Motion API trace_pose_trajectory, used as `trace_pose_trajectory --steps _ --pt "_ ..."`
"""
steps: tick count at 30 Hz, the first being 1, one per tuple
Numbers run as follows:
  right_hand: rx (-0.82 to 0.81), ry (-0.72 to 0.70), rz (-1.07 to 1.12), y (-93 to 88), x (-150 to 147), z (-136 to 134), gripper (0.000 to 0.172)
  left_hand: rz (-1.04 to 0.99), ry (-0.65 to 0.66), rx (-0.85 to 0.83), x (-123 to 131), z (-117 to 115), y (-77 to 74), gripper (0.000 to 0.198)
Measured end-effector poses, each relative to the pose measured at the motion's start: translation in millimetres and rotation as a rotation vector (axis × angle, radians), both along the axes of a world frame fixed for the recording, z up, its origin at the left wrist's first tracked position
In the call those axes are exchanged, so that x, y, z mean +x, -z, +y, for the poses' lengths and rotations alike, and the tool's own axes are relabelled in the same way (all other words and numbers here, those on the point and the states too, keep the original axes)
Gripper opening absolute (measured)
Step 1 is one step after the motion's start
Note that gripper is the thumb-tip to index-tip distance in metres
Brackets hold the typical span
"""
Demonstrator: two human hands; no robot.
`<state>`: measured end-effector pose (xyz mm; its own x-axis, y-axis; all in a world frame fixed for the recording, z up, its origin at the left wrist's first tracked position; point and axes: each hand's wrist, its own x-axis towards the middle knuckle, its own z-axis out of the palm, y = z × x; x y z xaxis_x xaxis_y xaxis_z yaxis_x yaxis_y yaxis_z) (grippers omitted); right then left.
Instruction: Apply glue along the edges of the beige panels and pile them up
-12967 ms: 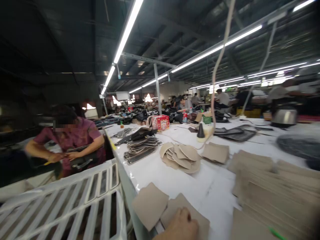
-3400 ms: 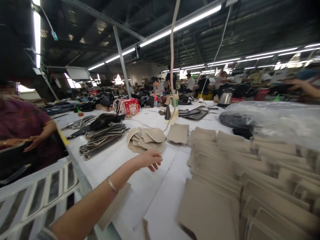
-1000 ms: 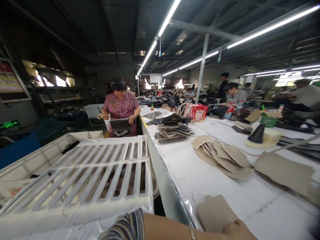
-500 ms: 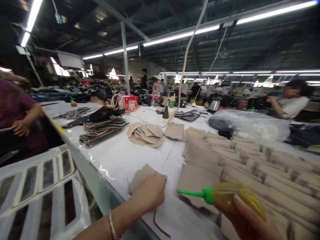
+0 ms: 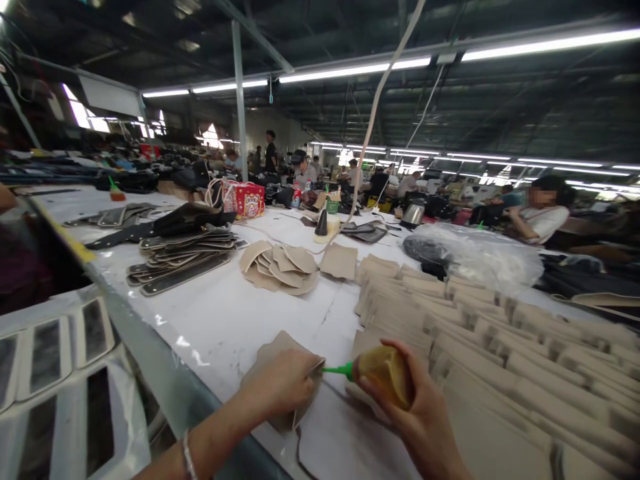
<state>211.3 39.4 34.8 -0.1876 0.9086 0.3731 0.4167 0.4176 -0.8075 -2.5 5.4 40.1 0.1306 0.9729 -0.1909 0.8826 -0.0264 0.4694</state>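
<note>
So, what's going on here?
A person's left hand holds a beige piece at the near edge of the white table. The right hand grips a squeeze bottle, its green nozzle pointing at that piece's edge; whether it touches is unclear. Overlapping beige sheets spread to the right, and a pile of dark strips lies farther back on the left.

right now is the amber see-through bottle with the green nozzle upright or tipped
Tipped: the right hand holds the bottle sideways, its green nozzle pointing toward the thin tan sheet the left hand touches.
</note>
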Motion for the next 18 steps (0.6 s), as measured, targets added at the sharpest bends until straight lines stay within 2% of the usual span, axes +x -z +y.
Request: trace_pose_trajectory --steps 3,7,13,18 --pt "0.082 -0.008 -0.048 7.5 -5 8 0.053 0.02 0.024 0.068 -1 0 3.9 0.035" --pt "0.159 -0.025 -0.107 13.3 -6 13 0.051 0.011 0.015 0.075 -2 2 11.6 0.039" --pt "0.025 0.011 -0.063 13.3 -6 10 0.054 -0.012 0.035 0.117 -1 3 20.7 0.04" --pt "0.05 0.042 -0.036 14.3 -8 7 0.052 -0.013 0.025 0.109 0 0 18.0 0.042"
